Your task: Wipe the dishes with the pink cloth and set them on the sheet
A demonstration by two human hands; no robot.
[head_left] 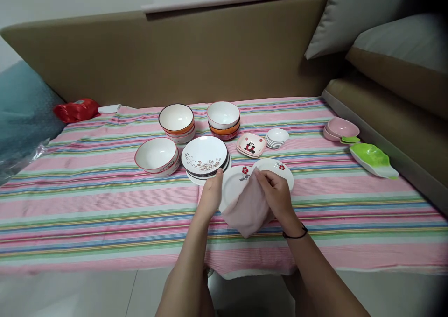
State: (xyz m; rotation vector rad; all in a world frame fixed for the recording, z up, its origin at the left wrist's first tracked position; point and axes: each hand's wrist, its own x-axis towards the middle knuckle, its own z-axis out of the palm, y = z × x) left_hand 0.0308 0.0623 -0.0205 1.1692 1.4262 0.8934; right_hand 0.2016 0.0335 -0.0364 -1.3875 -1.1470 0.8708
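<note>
My left hand [211, 192] grips the left edge of a white plate [231, 180] with a red flower on its rim, holding it tilted. In my right hand [277, 192] a pale pink cloth [250, 207] is pinched, and it hangs across the plate's front and right side. Behind my right hand lies another white plate [285, 171] with a red flower, partly covered by the hand and cloth. Just beyond my left hand is a stack of plates, topped by a white one with brown flowers [205, 154].
Stacked bowls [176, 117] stand at the back, with more bowls [224, 115] and a white bowl [156, 154] nearby. Small square dishes [251, 145] and little white saucers [277, 136] sit centre-right. Pink bowls [343, 127] and a green dish [371, 157] lie far right on the striped cloth [87, 205].
</note>
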